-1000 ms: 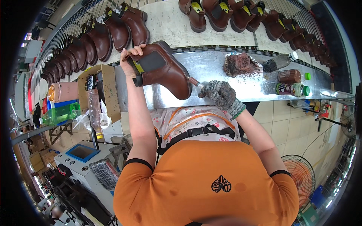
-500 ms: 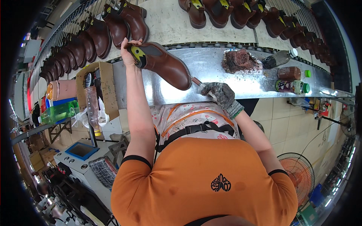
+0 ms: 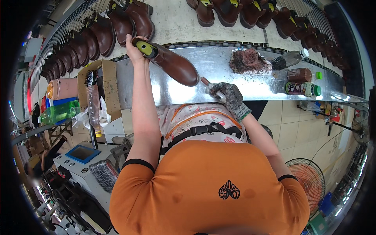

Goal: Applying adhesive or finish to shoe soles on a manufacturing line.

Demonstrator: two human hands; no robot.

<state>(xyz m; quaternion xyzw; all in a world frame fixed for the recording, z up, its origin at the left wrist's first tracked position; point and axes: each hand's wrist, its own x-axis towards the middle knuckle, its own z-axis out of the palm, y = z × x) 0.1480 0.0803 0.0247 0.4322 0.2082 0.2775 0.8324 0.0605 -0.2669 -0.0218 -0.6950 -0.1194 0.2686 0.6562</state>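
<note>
A brown ankle boot [image 3: 177, 67] with a yellow-green lining hangs over the metal bench, its toe pointing right and toward me. My bare left hand [image 3: 136, 50] is closed around the boot's ankle end, with part of the grip hidden behind it. A grey knitted glove covers my right hand [image 3: 232, 98], whose fingers are closed on a small brush [image 3: 207, 83] with a pale handle and brown-stained tip. The brush tip is just right of the toe, with a narrow gap between them.
Brown-stained sponge-like material [image 3: 250, 62] lies on the metal bench [image 3: 180, 96], beside several bottles [image 3: 299, 75]. A cardboard box [image 3: 112, 92] with a hairbrush stands left. Brown boots [image 3: 101, 35] line the conveyor beyond. A fan [image 3: 305, 182] stands lower right.
My left hand has turned the boot, so its opening shows more and its toe sits slightly farther away. The brush has tilted and come slightly away from the toe.
</note>
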